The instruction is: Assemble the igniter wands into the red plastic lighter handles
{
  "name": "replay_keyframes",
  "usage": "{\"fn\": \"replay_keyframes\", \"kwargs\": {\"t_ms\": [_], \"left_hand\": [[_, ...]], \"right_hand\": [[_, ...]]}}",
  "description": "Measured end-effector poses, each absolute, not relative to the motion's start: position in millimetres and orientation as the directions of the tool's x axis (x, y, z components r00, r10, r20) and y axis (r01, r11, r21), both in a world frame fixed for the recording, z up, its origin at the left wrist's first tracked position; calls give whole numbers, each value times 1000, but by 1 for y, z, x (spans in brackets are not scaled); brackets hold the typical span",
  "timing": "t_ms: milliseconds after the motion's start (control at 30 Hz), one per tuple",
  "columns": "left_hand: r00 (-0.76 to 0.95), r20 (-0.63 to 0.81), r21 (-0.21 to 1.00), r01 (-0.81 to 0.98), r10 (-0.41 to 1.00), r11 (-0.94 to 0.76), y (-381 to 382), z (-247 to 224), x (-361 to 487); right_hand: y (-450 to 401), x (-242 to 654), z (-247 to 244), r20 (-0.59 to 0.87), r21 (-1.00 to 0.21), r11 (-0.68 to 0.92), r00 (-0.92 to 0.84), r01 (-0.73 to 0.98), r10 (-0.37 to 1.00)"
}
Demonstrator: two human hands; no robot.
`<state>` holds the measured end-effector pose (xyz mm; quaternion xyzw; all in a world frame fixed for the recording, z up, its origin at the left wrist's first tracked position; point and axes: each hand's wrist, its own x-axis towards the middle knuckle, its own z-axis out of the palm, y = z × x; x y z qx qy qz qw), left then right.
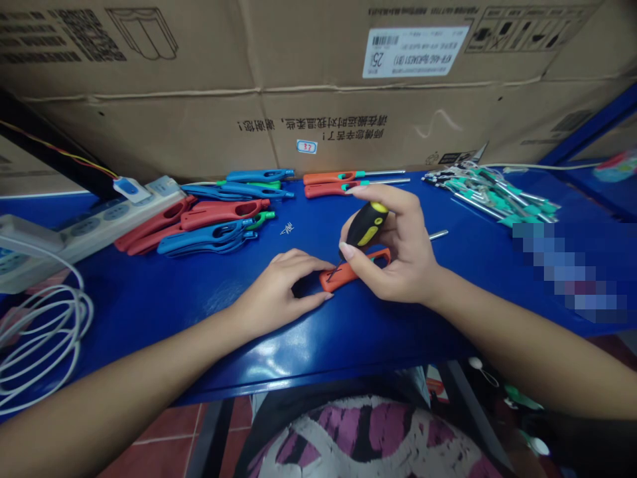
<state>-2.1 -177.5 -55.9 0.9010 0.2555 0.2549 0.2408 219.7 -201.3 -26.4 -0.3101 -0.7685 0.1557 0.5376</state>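
Note:
An orange lighter body [341,276] lies on the blue table, its metal tube pointing right. Thumb and fingertips of my left hand [288,284] pinch its rounded left end. My right hand [403,249] is wrapped round a black and yellow screwdriver [367,224], whose thin shaft slants down to the lighter's upper face near the left end. Whether the tip sits in a screw hole is too small to tell. Behind, two finished-looking orange-red lighters [326,178] with metal tubes lie side by side.
Red casings [164,224] and blue casings [209,239] are heaped at the left, beside a white power strip [99,229] and a coiled white cable [74,325]. Green and metal tube parts [512,199] pile up at the right. A cardboard wall [199,133] closes off the back.

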Motion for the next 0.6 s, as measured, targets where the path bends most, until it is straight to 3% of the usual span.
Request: {"fn": "replay_keyframes", "kwargs": {"t_ms": [267, 467, 533, 600], "left_hand": [[683, 352, 636, 327, 640, -699, -180, -60, 3], [642, 323, 657, 376, 695, -653, -185, -57, 12], [650, 317, 646, 385, 690, -659, -185, -56, 17], [666, 307, 641, 384, 680, -665, -184, -55, 23]], "right_hand": [[-196, 224, -19, 652, -580, 737, -344, 347, 676], [-197, 223, -3, 710, -297, 782, -421, 548, 565], [-196, 223, 9, 675, -272, 774, -461, 572, 577], [-194, 225, 20, 620, -319, 780, -504, 539, 602]]}}
